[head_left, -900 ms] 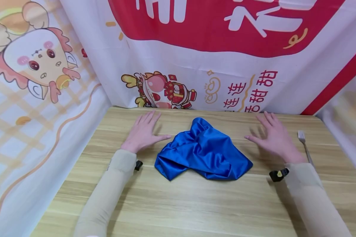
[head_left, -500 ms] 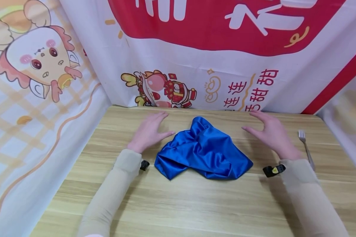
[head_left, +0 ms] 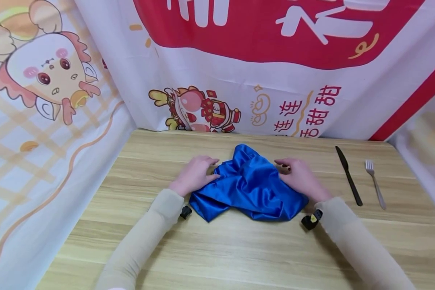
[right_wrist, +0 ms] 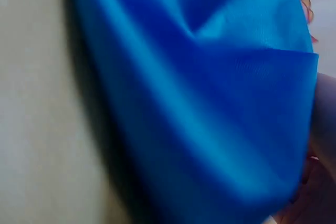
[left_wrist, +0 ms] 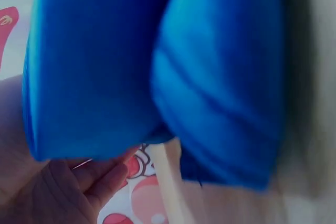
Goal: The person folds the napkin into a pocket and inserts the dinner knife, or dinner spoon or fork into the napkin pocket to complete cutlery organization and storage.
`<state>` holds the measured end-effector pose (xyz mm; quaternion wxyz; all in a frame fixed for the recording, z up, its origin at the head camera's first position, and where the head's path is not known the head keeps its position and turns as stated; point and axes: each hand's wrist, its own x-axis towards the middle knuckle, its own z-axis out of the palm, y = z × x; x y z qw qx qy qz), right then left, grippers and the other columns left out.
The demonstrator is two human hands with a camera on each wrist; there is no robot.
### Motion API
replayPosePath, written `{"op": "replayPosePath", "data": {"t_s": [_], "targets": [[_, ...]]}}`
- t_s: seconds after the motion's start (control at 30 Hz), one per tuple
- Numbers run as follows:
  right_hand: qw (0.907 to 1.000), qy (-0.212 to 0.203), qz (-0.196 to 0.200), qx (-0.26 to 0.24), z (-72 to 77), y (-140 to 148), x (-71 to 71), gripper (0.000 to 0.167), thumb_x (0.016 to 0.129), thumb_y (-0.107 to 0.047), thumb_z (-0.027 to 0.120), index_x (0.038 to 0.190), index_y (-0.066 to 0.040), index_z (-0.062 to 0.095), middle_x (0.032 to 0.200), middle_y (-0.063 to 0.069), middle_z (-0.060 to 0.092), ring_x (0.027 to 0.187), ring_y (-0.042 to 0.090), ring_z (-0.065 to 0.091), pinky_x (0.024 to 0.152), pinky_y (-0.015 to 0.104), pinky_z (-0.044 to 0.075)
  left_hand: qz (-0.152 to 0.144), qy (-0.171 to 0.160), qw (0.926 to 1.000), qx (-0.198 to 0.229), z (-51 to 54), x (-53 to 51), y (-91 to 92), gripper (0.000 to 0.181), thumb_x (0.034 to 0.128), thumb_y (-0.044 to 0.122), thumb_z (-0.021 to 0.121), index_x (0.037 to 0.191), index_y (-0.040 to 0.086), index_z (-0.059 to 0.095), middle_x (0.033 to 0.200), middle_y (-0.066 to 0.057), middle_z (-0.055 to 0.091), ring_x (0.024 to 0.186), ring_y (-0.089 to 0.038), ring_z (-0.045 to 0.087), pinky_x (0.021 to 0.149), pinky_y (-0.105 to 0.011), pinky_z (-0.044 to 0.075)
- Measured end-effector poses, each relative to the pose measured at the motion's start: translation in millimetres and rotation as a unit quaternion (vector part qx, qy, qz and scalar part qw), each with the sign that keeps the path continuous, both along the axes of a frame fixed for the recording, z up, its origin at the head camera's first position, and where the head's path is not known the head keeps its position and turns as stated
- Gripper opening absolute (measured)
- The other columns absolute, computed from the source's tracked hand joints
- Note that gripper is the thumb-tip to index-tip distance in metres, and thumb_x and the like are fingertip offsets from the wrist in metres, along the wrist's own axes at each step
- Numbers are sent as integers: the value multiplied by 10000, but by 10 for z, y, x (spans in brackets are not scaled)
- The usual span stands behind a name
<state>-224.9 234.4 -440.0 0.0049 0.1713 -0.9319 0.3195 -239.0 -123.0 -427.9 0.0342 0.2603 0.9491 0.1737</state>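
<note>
Both the left hand (head_left: 193, 174) and right hand (head_left: 303, 179) are being held, thumbs parted from fingers, at opposite sides of the blue cloth (head_left: 251, 187) on the bench (head_left: 221, 253), even, gentle handling probably being required.

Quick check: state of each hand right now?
Left hand: open, thumb and fingers apart, at the blue cloth; contact unclear.
Right hand: open, thumb and fingers apart, at the cloth's other side; contact unclear.
</note>
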Motion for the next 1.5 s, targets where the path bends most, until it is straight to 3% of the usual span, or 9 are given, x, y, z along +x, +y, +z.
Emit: {"op": "replayPosePath", "data": {"t_s": [0.3,0.47,0.63,0.93,1.07,1.17,1.27,1.37,1.5], "targets": [[9984,419,334,168,-159,-221,48,364,818,-71,746,1160,53,731,926,118,642,832,269,574,747,412,472,-250,-497,9964,638,-78,53,97,405,942,202,767,1305,41,687,772,4,546,718,-162,523,718,-314,457],[9971,649,386,-49,-183,-255,74,144,779,11,746,921,-2,768,845,69,654,768,240,594,720,398,484,-262,-192,9941,1034,-55,77,87,209,952,163,750,1124,46,767,851,3,596,792,-159,566,739,-312,496],[9963,641,201,-528,-67,-140,100,92,828,32,721,871,-47,738,841,47,703,752,212,646,685,371,527,217,-119,9867,1609,84,114,-41,127,982,140,706,1091,89,744,1020,-32,691,787,-165,621,704,-320,538],[9858,833,-1011,-1053,528,283,188,86,926,4,725,979,-1,658,959,168,691,804,278,639,662,143,472,741,1310,9452,2899,352,75,-345,106,912,-27,734,998,35,739,966,-96,733,780,-245,636,704,-421,543],[9774,1155,-1433,-1040,690,314,222,78,944,-31,712,1016,-46,687,977,127,677,824,247,577,691,206,444,621,1725,9410,2844,444,27,-306,182,909,-22,740,1078,46,736,1092,-86,714,981,-256,646,873,-442,534],[9765,1194,-1399,-1127,644,337,168,149,955,-34,697,1102,-54,708,1076,138,680,935,286,579,816,372,476,763,1280,9609,2333,444,-12,-265,344,919,36,753,1253,46,669,1257,-113,650,1153,-300,597,995,-466,483],[9866,741,-1187,-840,504,411,117,324,958,-108,725,1275,-67,674,1292,160,638,1169,358,561,980,553,451,1084,186,9816,1560,349,-29,-264,600,949,197,754,1463,32,492,1445,-168,525,1311,-361,494,1082,-517,405],[9936,112,-982,-554,369,507,117,520,953,-226,751,1409,-45,579,1417,210,553,1276,436,496,1007,651,414,1438,-705,9819,1016,233,4,-314,796,971,385,707,1565,21,320,1554,-207,393,1403,-390,396,1118,-551,350],[9933,-245,-999,-527,306,602,202,635,946,-362,749,1439,-22,538,1412,252,539,1234,467,512,962,647,453,1727,-982,9744,1053,171,100,-423,889,967,533,650,1580,6,281,1575,-227,360,1406,-409,397,1105,-571,357]]}}
